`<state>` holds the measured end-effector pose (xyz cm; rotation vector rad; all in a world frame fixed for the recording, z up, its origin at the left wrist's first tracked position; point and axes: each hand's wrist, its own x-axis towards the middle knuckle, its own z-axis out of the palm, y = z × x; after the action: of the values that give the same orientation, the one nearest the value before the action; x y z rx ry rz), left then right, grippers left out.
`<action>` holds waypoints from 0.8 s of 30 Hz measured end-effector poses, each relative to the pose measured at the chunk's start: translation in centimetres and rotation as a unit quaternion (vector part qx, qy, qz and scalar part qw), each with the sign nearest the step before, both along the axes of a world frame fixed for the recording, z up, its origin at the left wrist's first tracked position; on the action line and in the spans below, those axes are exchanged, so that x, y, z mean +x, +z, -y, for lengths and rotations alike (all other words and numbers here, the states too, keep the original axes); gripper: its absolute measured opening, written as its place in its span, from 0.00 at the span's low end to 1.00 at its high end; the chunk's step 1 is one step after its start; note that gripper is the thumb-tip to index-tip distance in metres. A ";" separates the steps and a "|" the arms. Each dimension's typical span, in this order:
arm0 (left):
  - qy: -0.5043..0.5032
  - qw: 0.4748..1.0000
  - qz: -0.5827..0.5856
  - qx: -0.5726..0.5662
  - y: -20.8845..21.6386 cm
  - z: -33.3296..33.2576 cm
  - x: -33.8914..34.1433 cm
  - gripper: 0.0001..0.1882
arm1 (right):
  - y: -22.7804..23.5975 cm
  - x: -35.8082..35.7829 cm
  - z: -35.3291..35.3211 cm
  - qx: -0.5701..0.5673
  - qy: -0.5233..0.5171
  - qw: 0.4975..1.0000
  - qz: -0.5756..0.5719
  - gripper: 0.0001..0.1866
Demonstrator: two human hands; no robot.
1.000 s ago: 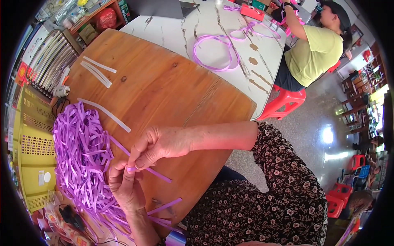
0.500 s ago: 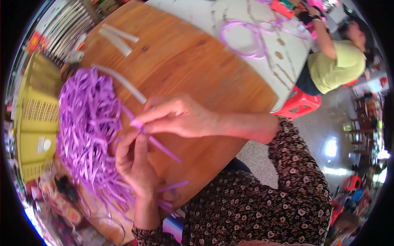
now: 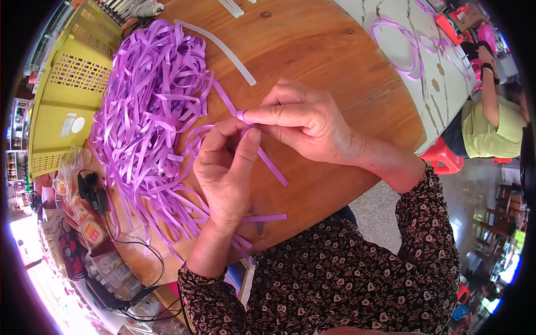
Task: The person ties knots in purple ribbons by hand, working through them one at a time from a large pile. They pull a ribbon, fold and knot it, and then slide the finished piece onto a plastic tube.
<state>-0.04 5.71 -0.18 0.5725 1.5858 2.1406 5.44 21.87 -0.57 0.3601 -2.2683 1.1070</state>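
Note:
Between my two hands, over the wooden table, a strip of purple ribbon [image 3: 273,166] forms a small loop at the fingertips. My left hand [image 3: 226,173] pinches it between thumb and index finger. From the right side my right hand [image 3: 312,120] also grips the ribbon, its index finger at the loop. One flat end slants down to the right, and another part runs up to the left. A large heap of purple ribbons [image 3: 153,106] lies left of my hands, with several loose ends trailing below my left wrist.
A yellow plastic basket [image 3: 53,125] stands behind the heap. One translucent strip [image 3: 226,53] rests on the wooden table [image 3: 357,106]. At the far right, ribbon coils [image 3: 413,70] lie on a marble-patterned table [image 3: 446,100], beside a person in yellow [image 3: 494,131] and a red stool [image 3: 444,156].
The view has shifted, so table, heap and hands appear elsewhere in the picture. Both hands keep their pinch on the ribbon, and a small loop now shows at my right fingertips.

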 end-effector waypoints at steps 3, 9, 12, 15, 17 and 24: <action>0.008 0.999 -0.035 -0.036 -0.3 0.0 0.0 0.04 | 0.3 0.1 0.2 0.018 -0.007 1.000 -0.009 0.14; 0.014 0.996 0.080 0.026 -0.4 0.1 0.0 0.04 | 1.0 0.2 0.3 -0.213 0.032 0.968 0.130 0.12; -0.017 0.990 0.134 0.036 -0.3 0.3 -0.1 0.05 | 0.4 0.0 0.0 -0.191 0.070 0.969 0.140 0.10; -0.044 0.989 0.142 -0.022 -0.2 0.9 -0.8 0.06 | 0.3 -0.1 -0.1 -0.067 0.055 0.992 0.087 0.12; -0.036 0.990 0.131 -0.035 -0.3 0.7 -0.7 0.05 | 0.1 -0.1 -0.1 0.017 0.034 0.998 0.054 0.13; -0.092 0.981 0.150 -0.085 -0.4 0.9 -1.5 0.04 | 0.2 0.0 -0.8 0.215 0.025 0.973 -0.080 0.18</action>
<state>-1.56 4.81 -0.60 0.3087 1.4677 1.8348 5.45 22.69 -0.37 0.6549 -2.3493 0.5749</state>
